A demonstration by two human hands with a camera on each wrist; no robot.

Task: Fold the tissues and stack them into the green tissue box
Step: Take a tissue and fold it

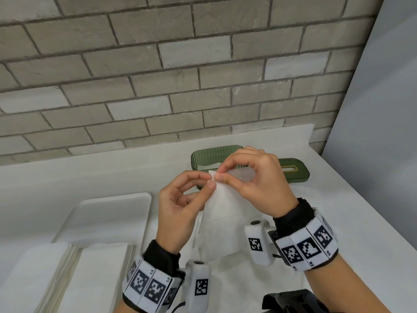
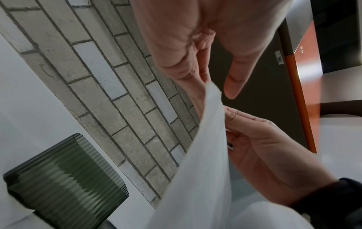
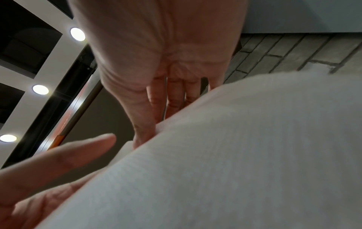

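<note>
A white tissue (image 1: 222, 204) hangs in the air above the counter, held up by its top edge. My left hand (image 1: 208, 180) pinches that edge between thumb and forefinger, and my right hand (image 1: 220, 173) pinches it right beside, fingertips almost touching. The tissue's lower part drapes down onto the counter. Behind the hands stands the open green tissue box (image 1: 209, 160), ribbed and translucent, also seen in the left wrist view as the green box (image 2: 66, 181). The tissue (image 3: 235, 155) fills most of the right wrist view. The tissue (image 2: 201, 162) hangs between both hands in the left wrist view.
The green lid (image 1: 293, 170) with a slot lies right of the box. A white tray (image 1: 112, 213) sits at left, with two stacks of white tissues (image 1: 74, 274) in front of it. A brick wall (image 1: 158, 75) backs the white counter (image 1: 67, 177).
</note>
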